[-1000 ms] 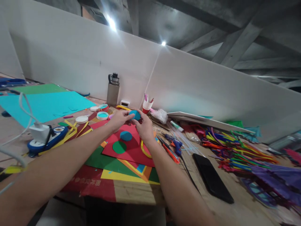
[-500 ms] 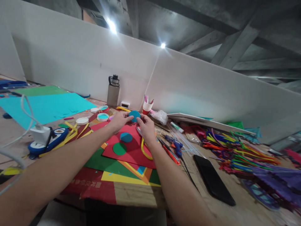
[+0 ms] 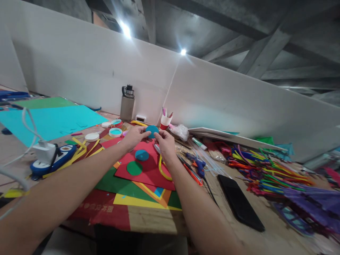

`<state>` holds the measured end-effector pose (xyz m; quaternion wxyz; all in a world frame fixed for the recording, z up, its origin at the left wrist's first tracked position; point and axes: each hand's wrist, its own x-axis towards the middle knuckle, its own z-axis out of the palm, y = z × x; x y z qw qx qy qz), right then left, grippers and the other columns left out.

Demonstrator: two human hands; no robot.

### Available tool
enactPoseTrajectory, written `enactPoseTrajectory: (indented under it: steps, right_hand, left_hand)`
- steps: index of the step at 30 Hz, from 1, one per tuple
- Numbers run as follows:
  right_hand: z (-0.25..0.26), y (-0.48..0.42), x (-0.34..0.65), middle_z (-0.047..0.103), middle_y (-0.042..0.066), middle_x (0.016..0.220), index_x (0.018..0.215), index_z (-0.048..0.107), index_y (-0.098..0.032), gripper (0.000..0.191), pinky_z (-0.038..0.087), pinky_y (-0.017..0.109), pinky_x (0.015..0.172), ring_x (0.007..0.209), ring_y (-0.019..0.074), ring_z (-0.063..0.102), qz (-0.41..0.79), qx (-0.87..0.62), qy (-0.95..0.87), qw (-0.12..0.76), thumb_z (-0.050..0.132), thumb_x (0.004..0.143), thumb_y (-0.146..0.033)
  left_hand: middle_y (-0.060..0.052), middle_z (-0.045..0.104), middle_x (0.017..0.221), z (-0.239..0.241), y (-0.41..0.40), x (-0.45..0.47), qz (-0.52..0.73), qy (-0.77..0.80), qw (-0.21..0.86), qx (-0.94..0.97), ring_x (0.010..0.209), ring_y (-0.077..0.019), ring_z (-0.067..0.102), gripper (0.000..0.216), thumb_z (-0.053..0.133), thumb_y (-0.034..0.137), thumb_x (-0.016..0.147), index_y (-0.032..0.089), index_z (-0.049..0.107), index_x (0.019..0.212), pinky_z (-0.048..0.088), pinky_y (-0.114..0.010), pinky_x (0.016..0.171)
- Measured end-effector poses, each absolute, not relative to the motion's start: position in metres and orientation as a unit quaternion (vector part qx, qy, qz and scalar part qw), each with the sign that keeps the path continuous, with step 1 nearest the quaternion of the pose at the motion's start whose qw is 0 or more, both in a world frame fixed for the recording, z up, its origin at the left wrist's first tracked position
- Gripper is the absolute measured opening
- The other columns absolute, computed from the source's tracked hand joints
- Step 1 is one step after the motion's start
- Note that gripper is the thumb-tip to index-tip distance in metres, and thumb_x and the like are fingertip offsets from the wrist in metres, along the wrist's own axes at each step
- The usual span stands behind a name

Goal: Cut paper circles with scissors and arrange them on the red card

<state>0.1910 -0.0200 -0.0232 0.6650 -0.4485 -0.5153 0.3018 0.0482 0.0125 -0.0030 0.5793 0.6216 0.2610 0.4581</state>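
One blue disc point(image 3: 152, 131) is pinched at its rim by the left hand point(image 3: 134, 137) and right hand point(image 3: 166, 142), at the far side of the red sheet point(image 3: 151, 170). On the sheet, one blue circle point(image 3: 141, 155) and one green circle point(image 3: 134, 168) are laid; right of it, one phone point(image 3: 240, 202). Nearer than it, printed characters point(image 3: 99, 207) cannot be read.

blue disc point(image 3: 152, 131): looked bent a second ago, now flat and round | right hand point(image 3: 166, 143): lower, by its right edge
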Motion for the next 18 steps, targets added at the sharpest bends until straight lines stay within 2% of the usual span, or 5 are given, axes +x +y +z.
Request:
enactPoseTrajectory:
  steps: [7, 11, 13, 16, 18]
  right_hand:
    - [-0.023, -0.019, 0.189, 0.052, -0.008, 0.052, 0.077, 0.062, -0.018, 0.027, 0.036, 0.022, 0.051, 0.048, 0.0079, 0.045, 0.407, -0.398, -0.465, 0.678, 0.072, 0.065, -0.04]
    - [-0.025, -0.017, 0.195, 0.051, -0.008, 0.05, 0.076, 0.062, -0.018, 0.028, 0.036, 0.022, 0.049, 0.046, 0.008, 0.044, 0.377, -0.444, -0.41, 0.702, 0.071, 0.064, -0.042]
    - [-0.028, -0.015, 0.2, 0.05, -0.008, 0.049, 0.074, 0.061, -0.018, 0.026, 0.037, 0.022, 0.049, 0.046, 0.0079, 0.044, 0.355, -0.472, -0.384, 0.71, 0.07, 0.065, -0.04]
    - [-0.032, -0.013, 0.207, 0.051, -0.008, 0.047, 0.072, 0.06, -0.018, 0.02, 0.039, 0.022, 0.048, 0.045, 0.008, 0.044, 0.346, -0.499, -0.363, 0.706, 0.068, 0.068, -0.035]
    - [-0.034, -0.012, 0.208, 0.051, -0.007, 0.046, 0.071, 0.06, -0.017, 0.016, 0.04, 0.022, 0.046, 0.043, 0.0085, 0.045, 0.349, -0.515, -0.355, 0.698, 0.067, 0.069, -0.031]
  left_hand:
    - [-0.007, 0.072, 0.078, 0.0, 0.01, 0.046, 0.425, 0.279, 0.639, 0.577, 0.065, -0.0139, 0.069, 0.017, 0.069, 0.022, 0.08, 0.011, 0.066, 0.092, 0.051, -0.022, 0.058]
    - [-0.009, 0.072, 0.085, -0.003, 0.014, 0.044, 0.442, 0.305, 0.626, 0.566, 0.07, -0.0153, 0.07, 0.016, 0.064, 0.021, 0.083, 0.012, 0.066, 0.096, 0.051, -0.023, 0.06]
    - [-0.007, 0.071, 0.08, -0.007, 0.019, 0.041, 0.463, 0.351, 0.564, 0.587, 0.067, -0.014, 0.067, 0.013, 0.063, 0.021, 0.082, 0.013, 0.068, 0.09, 0.048, -0.022, 0.057]
    - [-0.003, 0.067, 0.066, -0.014, 0.028, 0.037, 0.432, 0.429, 0.397, 0.687, 0.061, -0.0146, 0.061, 0.01, 0.065, 0.022, 0.077, 0.014, 0.071, 0.079, 0.043, -0.023, 0.054]
    - [-0.003, 0.069, 0.069, -0.017, 0.032, 0.035, 0.383, 0.448, 0.302, 0.749, 0.065, -0.0169, 0.062, 0.013, 0.067, 0.021, 0.074, 0.016, 0.074, 0.083, 0.043, -0.025, 0.056]
